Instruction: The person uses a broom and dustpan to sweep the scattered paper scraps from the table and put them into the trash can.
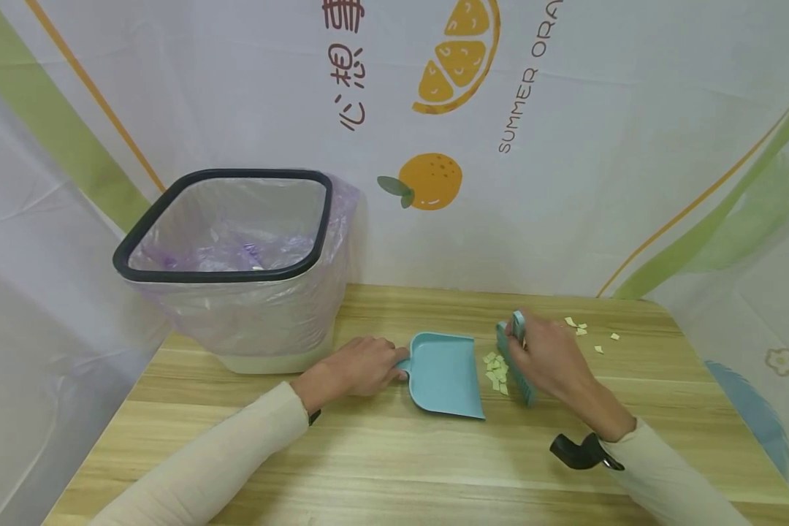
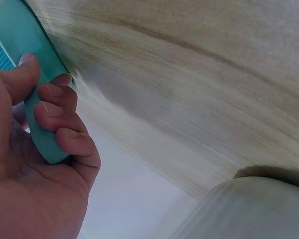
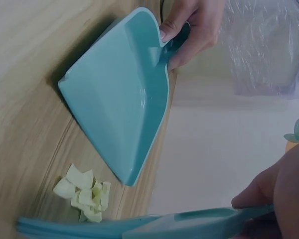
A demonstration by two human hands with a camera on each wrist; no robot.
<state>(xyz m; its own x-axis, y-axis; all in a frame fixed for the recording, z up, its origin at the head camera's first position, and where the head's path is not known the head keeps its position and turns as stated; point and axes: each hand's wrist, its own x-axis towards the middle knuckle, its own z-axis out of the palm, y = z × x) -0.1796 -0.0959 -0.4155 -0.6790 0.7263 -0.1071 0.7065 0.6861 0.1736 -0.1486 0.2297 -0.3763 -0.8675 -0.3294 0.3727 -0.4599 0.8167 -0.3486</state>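
My left hand (image 1: 368,365) grips the short handle of a light blue dustpan (image 1: 443,374), whose open edge faces right. In the left wrist view, the fingers and thumb curl round that handle (image 2: 47,134). A matching blue hand brush (image 1: 518,365) is held by its handle in my right hand (image 1: 552,354), its bristles down by the table. Between the brush and the dustpan's lip lies a small heap of pale yellow-green paper scraps (image 1: 496,371). The right wrist view shows the scraps (image 3: 84,193) close beside the brush (image 3: 139,226), with the dustpan (image 3: 117,97) beyond.
A white bin (image 1: 276,361) with a black rim and a purple-tinted plastic liner stands at the left back of the wooden table (image 1: 394,467). Several loose scraps (image 1: 580,326) lie right of the brush. A printed curtain (image 1: 565,219) hangs behind the table.
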